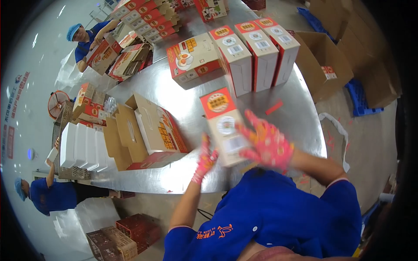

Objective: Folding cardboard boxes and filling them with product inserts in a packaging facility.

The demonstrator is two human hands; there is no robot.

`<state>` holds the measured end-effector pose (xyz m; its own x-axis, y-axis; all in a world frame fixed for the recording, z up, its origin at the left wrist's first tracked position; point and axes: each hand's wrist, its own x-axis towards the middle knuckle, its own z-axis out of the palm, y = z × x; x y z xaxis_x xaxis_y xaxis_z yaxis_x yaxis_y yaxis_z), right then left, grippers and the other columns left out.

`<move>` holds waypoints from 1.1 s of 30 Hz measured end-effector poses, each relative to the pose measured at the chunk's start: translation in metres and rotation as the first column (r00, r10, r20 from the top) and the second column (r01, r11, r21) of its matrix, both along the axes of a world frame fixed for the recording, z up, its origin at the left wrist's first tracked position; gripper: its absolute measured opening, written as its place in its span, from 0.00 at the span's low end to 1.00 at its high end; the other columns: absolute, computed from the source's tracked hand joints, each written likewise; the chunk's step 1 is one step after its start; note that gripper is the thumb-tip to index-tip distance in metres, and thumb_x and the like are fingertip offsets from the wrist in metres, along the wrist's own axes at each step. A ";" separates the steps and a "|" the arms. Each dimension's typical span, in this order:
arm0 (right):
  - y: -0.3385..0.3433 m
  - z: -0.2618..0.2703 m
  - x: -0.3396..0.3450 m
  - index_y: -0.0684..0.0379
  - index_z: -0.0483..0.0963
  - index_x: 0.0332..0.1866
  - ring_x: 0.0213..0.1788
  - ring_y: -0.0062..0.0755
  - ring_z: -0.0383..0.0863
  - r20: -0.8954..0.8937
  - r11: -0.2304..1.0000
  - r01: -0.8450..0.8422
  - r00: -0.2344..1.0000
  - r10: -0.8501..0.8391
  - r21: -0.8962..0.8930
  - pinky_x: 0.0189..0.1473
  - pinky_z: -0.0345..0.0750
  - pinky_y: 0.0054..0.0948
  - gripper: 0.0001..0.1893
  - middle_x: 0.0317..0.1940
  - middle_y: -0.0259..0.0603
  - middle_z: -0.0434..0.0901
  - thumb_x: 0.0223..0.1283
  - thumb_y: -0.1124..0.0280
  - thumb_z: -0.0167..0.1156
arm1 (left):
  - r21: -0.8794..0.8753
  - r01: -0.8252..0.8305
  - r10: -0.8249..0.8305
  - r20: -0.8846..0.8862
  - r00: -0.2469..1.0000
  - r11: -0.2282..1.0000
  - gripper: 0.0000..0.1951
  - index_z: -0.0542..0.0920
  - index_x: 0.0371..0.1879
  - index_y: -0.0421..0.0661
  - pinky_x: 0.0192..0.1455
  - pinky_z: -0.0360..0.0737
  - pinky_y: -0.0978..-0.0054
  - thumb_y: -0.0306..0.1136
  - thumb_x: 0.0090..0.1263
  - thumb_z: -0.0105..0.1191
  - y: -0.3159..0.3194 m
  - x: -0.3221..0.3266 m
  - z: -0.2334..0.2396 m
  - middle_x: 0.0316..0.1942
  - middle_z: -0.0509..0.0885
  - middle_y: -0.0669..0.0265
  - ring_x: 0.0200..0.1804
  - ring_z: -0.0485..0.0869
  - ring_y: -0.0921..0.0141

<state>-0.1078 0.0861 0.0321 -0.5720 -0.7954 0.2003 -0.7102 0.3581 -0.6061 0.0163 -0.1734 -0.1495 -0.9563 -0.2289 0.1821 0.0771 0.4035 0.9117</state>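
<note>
A closed red-and-cream printed carton [225, 140] is between my hands, slightly blurred, its narrow labelled side facing up. My right hand [267, 142], in a pink patterned glove, lies against the carton's right side with its fingers over the edge. My left hand [205, 161], in a matching glove, is close to the left side with fingers apart; whether its fingertips touch cannot be told. To the left, an open carton [168, 130] has its brown flaps raised and a handle slot showing. Beyond my hands, several closed cartons [240, 62] stand in a row beside one with egg pictures [192, 58].
A steel table [153, 81] has a curved right edge. White boxes [83, 146] stand at left. A red strip [273, 107] lies right of my hands. A large cardboard box [321, 62] is open on the floor. One co-worker [94, 40] handles a carton; another [54, 194] stands at left.
</note>
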 end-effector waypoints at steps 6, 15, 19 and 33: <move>-0.009 -0.041 0.035 0.44 0.72 0.68 0.71 0.64 0.63 -0.275 0.994 -0.111 0.956 0.103 -0.015 0.63 0.68 0.54 0.35 0.74 0.66 0.53 0.52 0.51 0.72 | 0.710 -0.128 -0.094 0.265 0.960 0.693 0.48 0.43 0.80 0.53 0.70 0.71 0.52 0.74 0.70 0.36 0.078 0.019 0.014 0.77 0.56 0.59 0.75 0.64 0.61; -0.124 -0.072 -0.133 0.37 0.70 0.69 0.74 0.52 0.57 -0.765 0.850 0.450 0.433 -0.476 -0.274 0.69 0.60 0.54 0.33 0.73 0.46 0.61 0.56 0.50 0.66 | 0.717 -0.163 -0.034 0.252 0.967 0.678 0.43 0.52 0.80 0.62 0.69 0.67 0.53 0.70 0.71 0.44 -0.001 -0.196 0.054 0.79 0.56 0.72 0.77 0.58 0.65; -0.159 -0.041 -0.125 0.40 0.69 0.70 0.74 0.51 0.59 -0.752 0.799 0.576 0.446 -0.485 -0.174 0.69 0.60 0.55 0.33 0.73 0.45 0.62 0.57 0.50 0.65 | 0.634 0.043 0.044 -0.121 0.992 0.772 0.35 0.60 0.76 0.43 0.69 0.68 0.70 0.51 0.78 0.51 -0.008 -0.190 -0.031 0.73 0.68 0.65 0.70 0.69 0.69; -0.275 -0.014 0.063 0.52 0.78 0.29 0.44 0.37 0.81 -0.534 0.872 -0.446 0.695 0.481 0.203 0.73 0.62 0.48 0.05 0.26 0.38 0.80 0.53 0.70 0.55 | 0.440 -0.664 0.410 0.542 0.733 0.604 0.27 0.69 0.69 0.41 0.62 0.75 0.69 0.45 0.79 0.51 0.026 0.128 -0.013 0.60 0.78 0.59 0.60 0.77 0.68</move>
<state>-0.0444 -0.1884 0.0186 0.0701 -0.9486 0.3086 -0.9951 -0.0882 -0.0451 0.1441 -0.1478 -0.1627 -0.5761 -0.6550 -0.4890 -0.3453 -0.3471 0.8719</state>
